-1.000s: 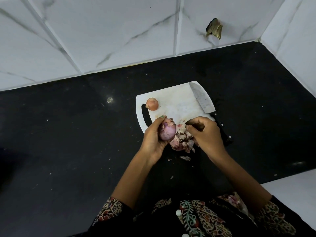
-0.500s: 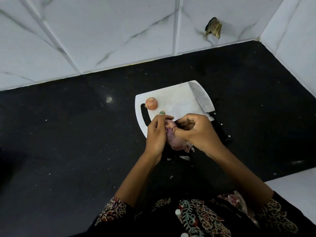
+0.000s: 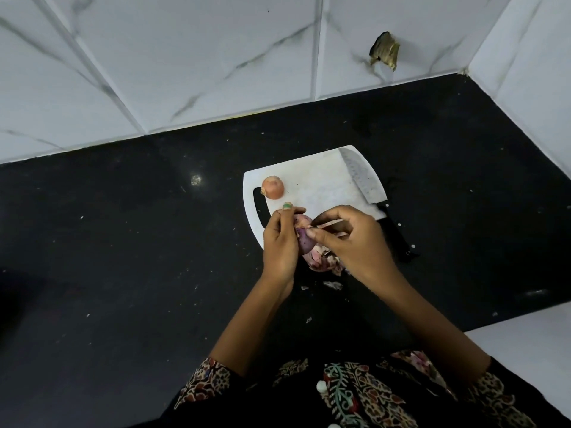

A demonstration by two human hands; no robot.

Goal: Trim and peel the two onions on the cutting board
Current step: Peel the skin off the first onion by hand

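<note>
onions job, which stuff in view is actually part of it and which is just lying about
Part of the job: purple onion held by left hand; right hand pinching its skin; unpeeled onion; cutting board; knife; pile of peels.

Lying about: brown scrap on the wall tile; bits on the black counter.

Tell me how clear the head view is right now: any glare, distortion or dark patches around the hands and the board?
Head view: wide-angle bend curves the wall tiles; the black counter is dim, with one small glare spot left of the cutting board. The left hand, right hand, purple onion and knife read fairly sharp.
</note>
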